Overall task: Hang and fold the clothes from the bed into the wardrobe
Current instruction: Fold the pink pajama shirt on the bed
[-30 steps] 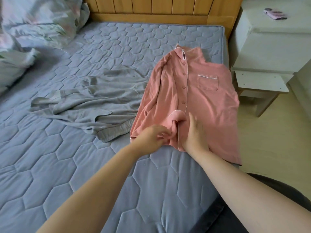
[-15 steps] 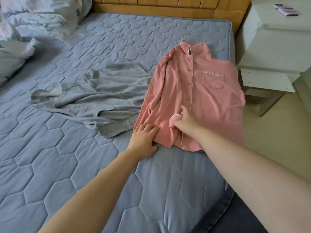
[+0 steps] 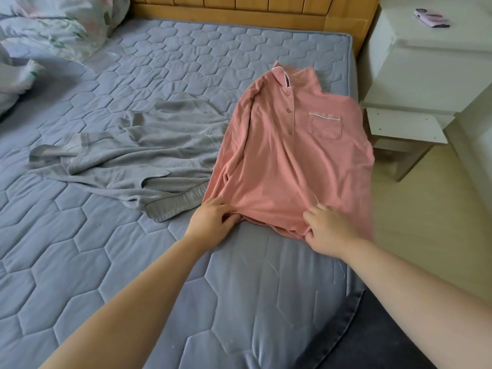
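A pink buttoned pyjama shirt (image 3: 287, 161) with a white-piped chest pocket lies face up on the right side of the bed, collar toward the headboard, its right part hanging over the mattress edge. My left hand (image 3: 213, 218) grips the shirt's hem at its lower left corner. My right hand (image 3: 326, 230) pinches the hem further right, fingers curled into the fabric. A grey garment (image 3: 127, 166) lies crumpled to the left of the shirt, its waistband touching the shirt's edge.
The blue quilted mattress (image 3: 111, 262) fills the near and left view. A floral duvet (image 3: 53, 25) is bunched at the far left. A white bedside cabinet (image 3: 426, 75) with a phone (image 3: 432, 21) on top stands right of the wooden headboard (image 3: 253, 9).
Both hands shifted along the hem: the left now grips the lower left corner, the right moved from the button placket out to the right. The folded-up hem flap is gone.
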A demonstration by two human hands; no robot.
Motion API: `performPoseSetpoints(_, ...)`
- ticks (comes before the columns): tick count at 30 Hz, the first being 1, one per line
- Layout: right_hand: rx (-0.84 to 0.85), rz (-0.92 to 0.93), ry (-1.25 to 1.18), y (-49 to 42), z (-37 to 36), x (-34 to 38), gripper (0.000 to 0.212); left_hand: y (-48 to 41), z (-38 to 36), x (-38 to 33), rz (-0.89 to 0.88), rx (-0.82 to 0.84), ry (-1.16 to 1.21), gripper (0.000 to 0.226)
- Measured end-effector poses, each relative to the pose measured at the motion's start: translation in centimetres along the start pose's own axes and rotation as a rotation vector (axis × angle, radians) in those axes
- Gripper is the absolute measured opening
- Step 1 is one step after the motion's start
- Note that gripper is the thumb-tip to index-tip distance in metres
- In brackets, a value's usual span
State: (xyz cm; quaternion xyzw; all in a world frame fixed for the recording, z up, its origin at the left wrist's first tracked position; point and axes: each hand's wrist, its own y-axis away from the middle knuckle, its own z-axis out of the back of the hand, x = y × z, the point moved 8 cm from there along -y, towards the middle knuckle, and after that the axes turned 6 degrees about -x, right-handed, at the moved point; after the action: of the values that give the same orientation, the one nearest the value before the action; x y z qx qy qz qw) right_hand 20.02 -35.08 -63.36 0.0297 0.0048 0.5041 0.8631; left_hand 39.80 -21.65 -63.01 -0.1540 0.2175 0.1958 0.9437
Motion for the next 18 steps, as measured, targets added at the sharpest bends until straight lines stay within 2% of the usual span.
performPoseSetpoints(2,-0.082,-0.030,-0.025,-0.3,1.0,1.2,0.028,0.0,0.7,0.6,0.020,-0.035,-0.007,0.025)
performPoseSetpoints(4,-0.062,0.005,-0.002,-0.7,0.5,2.6,0.050,0.4,1.2,1.4,0.078,-0.067,-0.106,0.034)
performPoseSetpoints(6,0.031,-0.011,0.062,-1.1,-0.7,3.5,0.066,1.1,1.4,2.9,0.303,-0.056,-0.080,0.045)
performPoseSetpoints(7,0.045,-0.036,0.079,-1.3,-1.1,3.7,0.061,1.6,1.3,3.5,0.438,-0.043,-0.036,0.049)
performPoseSetpoints(8,0.021,-0.055,0.075,-1.6,-1.2,4.1,0.048,2.1,1.2,3.8,0.548,-0.021,-0.006,0.053)
performPoseSetpoints(10,-0.051,-0.099,0.063,-2.1,-0.2,4.7,0.021,2.3,0.9,4.2,0.654,0.035,0.000,0.055)
performPoseSetpoints(12,-0.071,-0.199,-0.029,-2.4,0.8,4.0,0.017,1.7,0.3,4.7,0.692,0.110,0.077,0.052)
performPoseSetpoints(14,-0.076,-0.268,-0.138,-2.5,1.6,3.0,0.018,0.7,0.7,5.0,0.721,0.229,0.308,0.049)
performPoseSetpoints(16,-0.074,-0.253,-0.137,-2.5,2.4,2.5,0.020,-0.4,2.3,5.2,0.754,0.394,0.546,0.040)
performPoseSetpoints(18,-0.002,-0.224,-0.139,-2.3,2.4,2.4,0.023,-1.4,4.8,5.3,0.773,0.539,0.648,0.021)
